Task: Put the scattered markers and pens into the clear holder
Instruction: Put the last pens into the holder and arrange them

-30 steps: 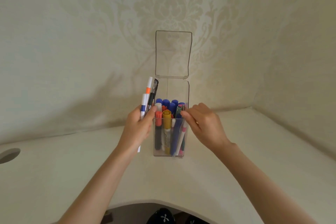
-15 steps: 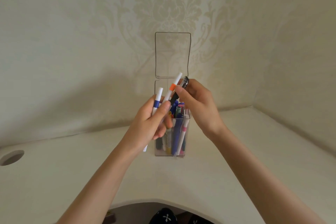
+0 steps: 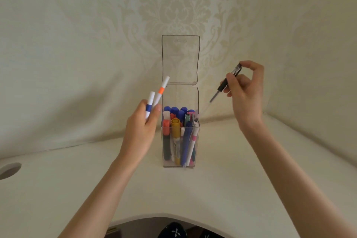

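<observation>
Now, from the head camera, my left hand (image 3: 142, 127) is up just left of the holder (image 3: 179, 96), fingers curled round two white pens that stick up and lean to the right. The blue-band pen (image 3: 149, 107) is the lower one, and the orange-band pen (image 3: 161, 90) reaches higher beside it, its top close to the holder's left edge. My right hand (image 3: 245, 91) is raised to the right of the holder and pinches the black pen (image 3: 222, 87) near its top end between thumb and fingertips. That pen slants down to the left, its clear barrel pointing at the holder's near right corner. The tip seems to be right at the rim there, though I cannot tell if it is inside.

The holder stands upright on the counter (image 3: 231, 179) between my hands, its lid (image 3: 180, 58) flipped open and standing straight up against the wall (image 3: 77, 44). Inside it, markers and pens stand packed together: blue caps (image 3: 174, 110) at the back, a yellow marker (image 3: 175, 127) and an orange marker (image 3: 166, 126) in front, and a pink-band pen (image 3: 193, 141) leaning at the right wall. A round hole (image 3: 9, 170) sits in the counter at far left.
</observation>
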Action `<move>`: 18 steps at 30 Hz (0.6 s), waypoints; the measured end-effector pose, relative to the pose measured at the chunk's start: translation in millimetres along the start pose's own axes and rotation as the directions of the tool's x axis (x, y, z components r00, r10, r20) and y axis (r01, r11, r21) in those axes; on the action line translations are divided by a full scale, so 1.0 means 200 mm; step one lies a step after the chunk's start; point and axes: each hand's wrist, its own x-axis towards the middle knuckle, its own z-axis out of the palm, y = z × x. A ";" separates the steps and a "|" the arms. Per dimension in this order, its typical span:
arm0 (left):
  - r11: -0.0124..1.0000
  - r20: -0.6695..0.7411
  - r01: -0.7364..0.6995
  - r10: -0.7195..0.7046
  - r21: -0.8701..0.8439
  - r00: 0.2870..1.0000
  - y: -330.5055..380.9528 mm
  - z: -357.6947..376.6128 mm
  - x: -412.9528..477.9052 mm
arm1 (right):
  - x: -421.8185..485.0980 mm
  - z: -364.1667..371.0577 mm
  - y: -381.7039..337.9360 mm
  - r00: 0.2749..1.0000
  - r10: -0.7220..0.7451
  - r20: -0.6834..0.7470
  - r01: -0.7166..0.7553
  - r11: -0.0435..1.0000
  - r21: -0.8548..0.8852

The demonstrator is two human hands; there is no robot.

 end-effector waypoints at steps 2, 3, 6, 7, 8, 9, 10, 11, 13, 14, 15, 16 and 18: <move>0.998 0.039 0.059 -0.059 -0.002 0.998 -0.04 0.03 -0.03 | 0.00 -0.01 0.00 0.999 -0.035 0.022 0.036 0.998 -0.052; 0.996 0.053 0.085 -0.084 -0.020 0.995 -0.05 0.04 -0.05 | -0.01 -0.01 0.00 0.998 -0.046 0.041 0.049 0.996 -0.074; 0.986 0.080 0.144 -0.137 -0.082 0.987 -0.05 0.07 -0.06 | -0.04 0.01 0.02 0.994 -0.075 0.076 0.083 0.990 -0.115; 0.984 0.088 0.152 -0.144 -0.090 0.986 -0.05 0.07 -0.06 | -0.05 0.02 0.02 0.994 -0.086 0.074 0.094 0.988 -0.119; 0.983 0.092 0.155 -0.146 -0.096 0.985 -0.05 0.07 -0.06 | -0.05 0.02 0.01 0.993 -0.099 0.070 0.106 0.988 -0.113; 0.982 0.095 0.158 -0.149 -0.102 0.984 -0.05 0.08 -0.06 | -0.05 0.03 0.01 0.992 -0.112 0.064 0.118 0.987 -0.106; 0.980 0.098 0.167 -0.156 -0.111 0.983 -0.05 0.08 -0.06 | -0.05 0.03 0.00 0.991 -0.121 0.061 0.127 0.987 -0.102; 0.976 0.101 0.179 -0.167 -0.123 0.981 -0.05 0.08 -0.06 | -0.05 0.04 0.00 0.989 -0.130 0.065 0.137 0.985 -0.109; 0.969 0.103 0.198 -0.185 -0.145 0.977 -0.06 0.08 -0.06 | -0.06 0.07 0.02 0.984 -0.148 0.097 0.163 0.973 -0.165; 0.967 0.104 0.204 -0.190 -0.151 0.976 -0.07 0.08 -0.06 | -0.07 0.08 0.02 0.980 -0.161 0.116 0.182 0.964 -0.196; 0.966 0.107 0.207 -0.192 -0.155 0.976 -0.07 0.08 -0.06 | -0.07 0.08 0.03 0.974 -0.173 0.146 0.203 0.953 -0.223; 0.964 0.110 0.208 -0.191 -0.164 0.975 -0.07 0.08 -0.06 | -0.08 0.09 0.03 0.966 -0.177 0.191 0.222 0.942 -0.251; 0.963 0.117 0.202 -0.183 -0.180 0.976 -0.07 0.08 -0.06 | -0.11 0.10 0.04 0.938 -0.147 0.313 0.246 0.919 -0.307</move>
